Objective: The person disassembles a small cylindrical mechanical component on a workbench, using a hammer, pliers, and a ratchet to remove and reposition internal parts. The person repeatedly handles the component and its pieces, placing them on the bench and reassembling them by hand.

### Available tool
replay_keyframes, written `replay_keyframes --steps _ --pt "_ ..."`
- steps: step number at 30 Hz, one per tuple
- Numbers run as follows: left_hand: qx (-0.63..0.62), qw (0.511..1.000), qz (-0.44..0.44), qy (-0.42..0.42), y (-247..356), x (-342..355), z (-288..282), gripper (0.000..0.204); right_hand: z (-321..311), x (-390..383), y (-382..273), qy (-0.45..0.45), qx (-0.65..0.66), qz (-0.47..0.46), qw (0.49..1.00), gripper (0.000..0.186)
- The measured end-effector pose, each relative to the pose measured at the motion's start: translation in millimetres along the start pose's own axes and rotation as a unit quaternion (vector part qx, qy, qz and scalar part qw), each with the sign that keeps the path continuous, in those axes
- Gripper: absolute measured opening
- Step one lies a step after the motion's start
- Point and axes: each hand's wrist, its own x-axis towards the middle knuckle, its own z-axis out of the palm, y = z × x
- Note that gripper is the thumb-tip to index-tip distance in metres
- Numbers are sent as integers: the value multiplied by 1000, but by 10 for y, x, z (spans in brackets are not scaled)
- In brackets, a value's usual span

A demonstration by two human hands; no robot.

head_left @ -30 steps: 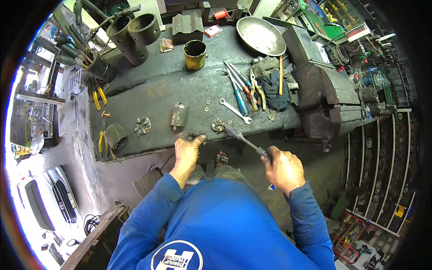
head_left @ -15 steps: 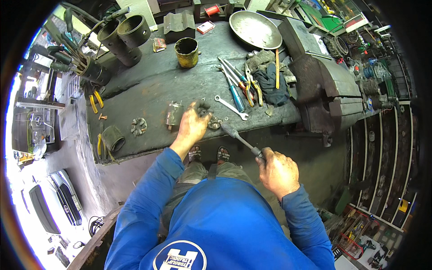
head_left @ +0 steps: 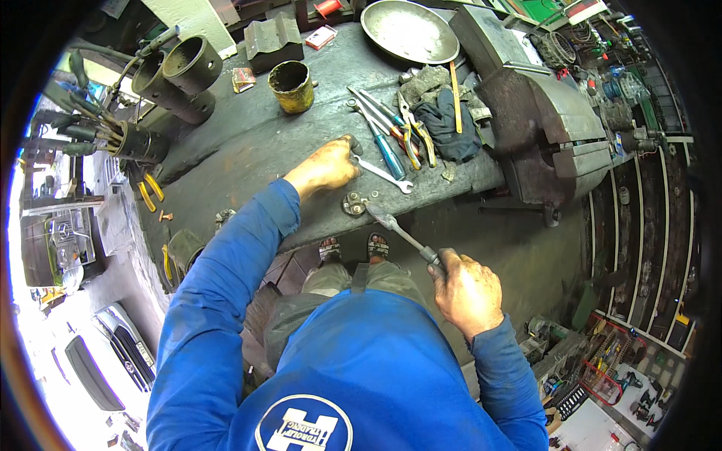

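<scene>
My left hand (head_left: 332, 164) is closed at the ring end of a steel spanner (head_left: 387, 175) on the bench; what its fingertips hold is hidden. My right hand (head_left: 466, 289) grips a long-shafted tool (head_left: 406, 237) with a grey head, whose tip is beside a small round metal part with terminals (head_left: 355, 203). A small washer (head_left: 374, 194) lies by that part. To the right of my left hand lie a teal-handled screwdriver (head_left: 389, 159), pliers (head_left: 412, 129) and dark rags (head_left: 447, 131).
The dark bench (head_left: 233, 143) carries a yellow stained pot (head_left: 289, 89), a steel bowl (head_left: 408, 31), tubes holding tools (head_left: 139, 143) and, at the right, a big vice (head_left: 541, 135). Shelving (head_left: 639, 248) stands at the right; a white vehicle (head_left: 105, 361) is at the lower left.
My left hand has moved up and across the bench toward the spanner, its forearm now over where the metal cylinder showed. My right hand still holds the tool low near the bench edge.
</scene>
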Motion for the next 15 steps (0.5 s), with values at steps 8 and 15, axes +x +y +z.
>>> replay_keyframes --steps 8,15 --pt "11 999 3 -39 -22 154 55 58 77 -55 12 13 11 10 1000 26" --pt "-35 999 -15 -23 -13 145 94 51 215 -126 67 38 -12 -2 999 31"
